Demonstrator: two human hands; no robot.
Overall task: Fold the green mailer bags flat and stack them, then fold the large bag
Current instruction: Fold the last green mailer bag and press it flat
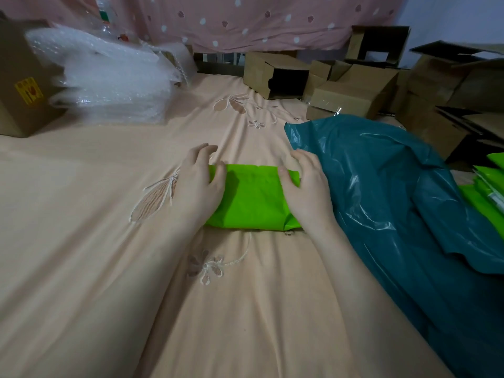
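Your left hand [200,181] and right hand [305,178] sit on the two short ends of a bright green mailer bag [253,199] lying at the centre of the peach bedsheet [95,241], and the reason looks plain: with one hand pinning each end, the slippery plastic cannot spring open while you flatten the fold. The left thumb lies across the bag's far left corner with the fingers spread onto the sheet beyond it at twelve o'clock; the right thumb presses the far right corner while the fingers arch over the edge. Both hands press down rather than clench — fingers only lightly bent, nothing pinched between them as far as can be seen. The bag itself reads as already folded into a squat rectangle, slightly puffed, with soft creases and a small tucked corner at its near right, so it probably wants more smoothing before it goes on the stack. At three o'clock, just beside your right hand, the large teal bag [381,186] lies crumpled and unfolded — presumably left for last. Past it, at the far right edge, more green mailer bags [488,186] are heaped. At ten o'clock a pile of bubble wrap [109,77] leans against a cardboard box [19,85]; more small boxes [354,91] crowd one o'clock.
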